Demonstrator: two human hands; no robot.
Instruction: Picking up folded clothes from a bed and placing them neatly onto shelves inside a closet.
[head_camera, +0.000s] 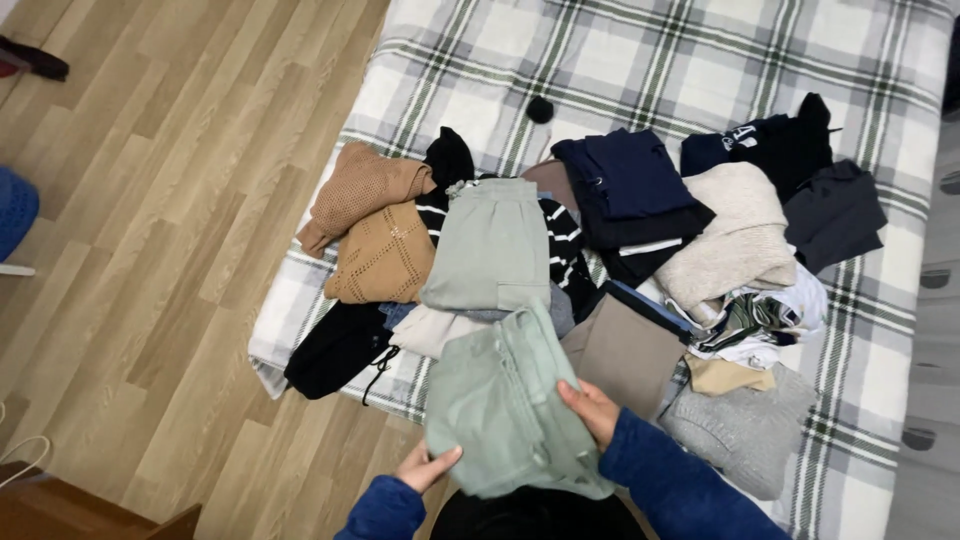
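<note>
- Both hands are on a folded sage-green garment, held up just over the near edge of the bed (plaid cover, grey/white w/ green lines).
- Left hand grips the lower left corner, fingers curled under, thumb on top of the fabric.
- Right hand is closed on the right edge, fingers flat across the front. Both arms in blue sleeves.
- Right behind the held piece there's a 2nd green garment, same colour, lying flat on the pile.
- Left of that: tan knit top w/ a perforated pattern, and a brown knit half over it.
- A black piece w/ drawstring hangs at the bed's left edge, near the left hand.
- Striped black/white top pokes out from under the 2nd green one.
- Mid/right: navy folded stack, cream sweater, taupe piece touching the held garment's right side, grey sweatshirt at the near right.
- Small black round thing sits alone further up the bed, can't tell what it is.
- Wood floor on the left.
</note>
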